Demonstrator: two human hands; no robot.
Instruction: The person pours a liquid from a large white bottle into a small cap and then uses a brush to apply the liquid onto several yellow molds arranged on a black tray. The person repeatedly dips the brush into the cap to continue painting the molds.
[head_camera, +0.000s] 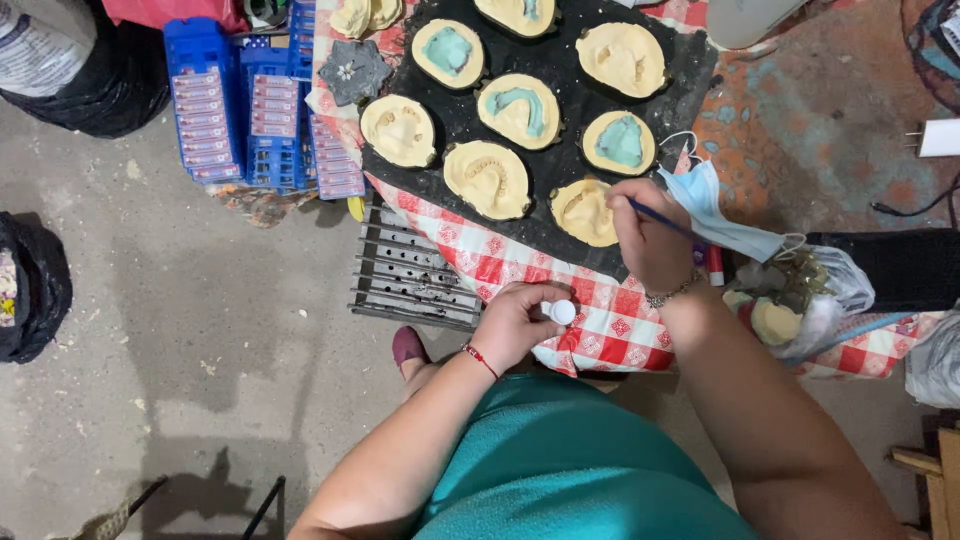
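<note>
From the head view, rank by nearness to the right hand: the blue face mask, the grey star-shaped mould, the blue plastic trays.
1. Blue face mask, just right of the right hand.
2. Grey star-shaped mould, upper left, on the checked cloth.
3. Blue plastic trays, far left.

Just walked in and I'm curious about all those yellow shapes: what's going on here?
A person in a teal top stands at a table covered with a red checked cloth. The right hand holds a thin blue brush at one of the yellow dental casts on a black mat. The left hand holds a small white bottle near the table edge. Several casts carry pale blue-green patches. A blue face mask lies beside the mat.
</note>
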